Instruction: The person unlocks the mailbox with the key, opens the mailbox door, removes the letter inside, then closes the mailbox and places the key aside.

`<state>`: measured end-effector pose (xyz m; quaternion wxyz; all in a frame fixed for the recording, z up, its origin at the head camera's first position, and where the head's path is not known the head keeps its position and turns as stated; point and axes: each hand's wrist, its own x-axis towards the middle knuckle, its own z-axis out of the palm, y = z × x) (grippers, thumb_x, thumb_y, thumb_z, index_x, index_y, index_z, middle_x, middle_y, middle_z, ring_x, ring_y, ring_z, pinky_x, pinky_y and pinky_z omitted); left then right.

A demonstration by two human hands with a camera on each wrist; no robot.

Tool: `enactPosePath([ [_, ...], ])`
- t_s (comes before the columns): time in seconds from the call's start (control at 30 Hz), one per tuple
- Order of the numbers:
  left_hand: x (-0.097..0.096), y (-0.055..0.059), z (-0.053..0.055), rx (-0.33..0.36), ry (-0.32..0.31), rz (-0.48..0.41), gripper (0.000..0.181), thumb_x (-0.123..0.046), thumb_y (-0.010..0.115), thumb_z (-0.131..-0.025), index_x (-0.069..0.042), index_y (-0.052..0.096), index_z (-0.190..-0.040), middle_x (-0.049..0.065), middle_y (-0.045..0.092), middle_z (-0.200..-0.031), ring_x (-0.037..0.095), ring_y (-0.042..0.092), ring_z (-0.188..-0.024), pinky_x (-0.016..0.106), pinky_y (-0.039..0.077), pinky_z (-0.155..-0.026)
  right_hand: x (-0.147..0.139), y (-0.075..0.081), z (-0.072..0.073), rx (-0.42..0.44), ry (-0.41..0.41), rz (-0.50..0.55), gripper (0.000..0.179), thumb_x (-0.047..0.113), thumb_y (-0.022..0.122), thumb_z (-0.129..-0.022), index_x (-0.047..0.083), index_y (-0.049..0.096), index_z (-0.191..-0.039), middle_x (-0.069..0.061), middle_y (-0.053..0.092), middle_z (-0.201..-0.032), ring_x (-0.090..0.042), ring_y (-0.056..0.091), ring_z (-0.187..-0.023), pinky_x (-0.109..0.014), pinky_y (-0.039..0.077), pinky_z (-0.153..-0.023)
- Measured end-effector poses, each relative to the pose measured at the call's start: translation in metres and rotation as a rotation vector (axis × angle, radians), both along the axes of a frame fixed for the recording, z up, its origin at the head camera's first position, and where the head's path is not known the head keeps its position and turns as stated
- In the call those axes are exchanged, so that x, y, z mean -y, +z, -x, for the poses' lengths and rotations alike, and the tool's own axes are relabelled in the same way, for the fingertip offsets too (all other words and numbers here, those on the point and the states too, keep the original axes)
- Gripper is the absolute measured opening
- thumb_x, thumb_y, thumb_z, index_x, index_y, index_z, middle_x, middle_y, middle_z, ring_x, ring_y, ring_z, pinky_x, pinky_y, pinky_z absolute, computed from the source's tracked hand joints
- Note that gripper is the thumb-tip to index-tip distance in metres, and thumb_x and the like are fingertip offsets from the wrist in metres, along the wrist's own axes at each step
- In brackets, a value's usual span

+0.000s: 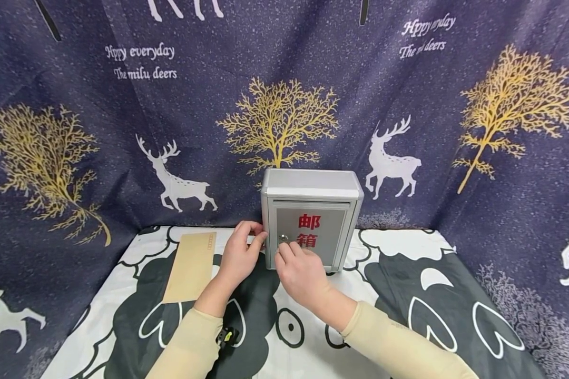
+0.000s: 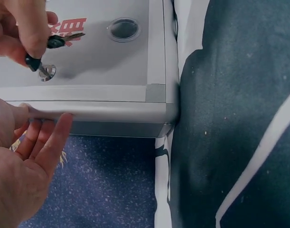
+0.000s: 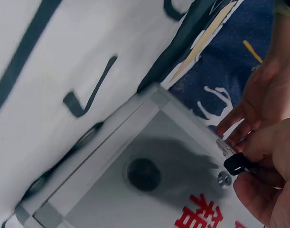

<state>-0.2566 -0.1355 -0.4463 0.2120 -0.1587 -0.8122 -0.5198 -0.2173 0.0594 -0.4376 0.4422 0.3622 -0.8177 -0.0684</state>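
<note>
A silver-grey metal mailbox (image 1: 313, 184) with red characters stands upright at the back of the table. My left hand (image 1: 239, 255) holds its left side edge, thumb toward the front and fingers along the side. My right hand (image 1: 303, 273) is at the front door, by the round lock (image 2: 48, 72). Its thumb and fingers pinch a black-headed key (image 2: 33, 62), whose blade points into the lock in the left wrist view. A second black-headed key (image 3: 236, 163) hangs beside it with its metal blade free. A round window (image 2: 123, 29) sits low on the door.
A tan envelope (image 1: 189, 268) lies flat on the table to the left of the mailbox. The table is covered by a black-and-white patterned cloth (image 1: 308, 355). A dark blue curtain (image 1: 246, 47) with deer and trees hangs close behind the mailbox.
</note>
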Motion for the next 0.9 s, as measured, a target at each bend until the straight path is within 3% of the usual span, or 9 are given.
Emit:
enactPosePath([
  [0.3,0.000,0.000,0.000,0.014,0.024,0.038,0.007,-0.013,0.071,-0.112,-0.007,0.069,-0.115,0.009,0.067,-0.116,0.029,0.070,-0.114,0.036,0.067,-0.080,-0.005,-0.008,-0.005,0.057,0.052,0.143,0.013,0.007,0.087,-0.087,0.004,0.079,-0.097,-0.006,0.065,-0.090,-0.019,0.065,-0.075,-0.026,0.056,-0.052],
  [0.5,0.000,0.001,-0.001,0.029,0.039,0.049,0.008,-0.015,0.070,-0.112,-0.008,0.069,-0.116,0.008,0.067,-0.116,0.027,0.070,-0.115,0.041,0.066,-0.082,-0.012,-0.014,-0.009,0.190,0.121,0.290,0.007,0.003,0.081,-0.087,0.006,0.078,-0.091,-0.002,0.060,-0.082,-0.016,0.062,-0.068,-0.028,0.053,-0.046],
  [0.6,0.000,0.001,-0.001,0.038,0.043,0.052,0.007,-0.014,0.070,-0.112,-0.008,0.070,-0.115,0.008,0.067,-0.116,0.027,0.070,-0.115,0.042,0.065,-0.082,-0.015,-0.014,-0.011,0.293,0.128,0.357,0.010,0.003,0.084,-0.085,0.010,0.079,-0.091,0.000,0.062,-0.084,-0.012,0.060,-0.067,-0.027,0.054,-0.051],
  [0.9,0.000,0.004,-0.003,0.035,0.039,0.058,0.007,-0.013,0.070,-0.112,-0.007,0.070,-0.116,0.009,0.067,-0.117,0.027,0.069,-0.115,0.041,0.065,-0.082,-0.028,-0.014,-0.015,0.745,0.181,0.593,0.012,-0.002,0.085,-0.086,0.007,0.085,-0.094,0.005,0.069,-0.086,-0.004,0.062,-0.072,-0.020,0.053,-0.061],
])
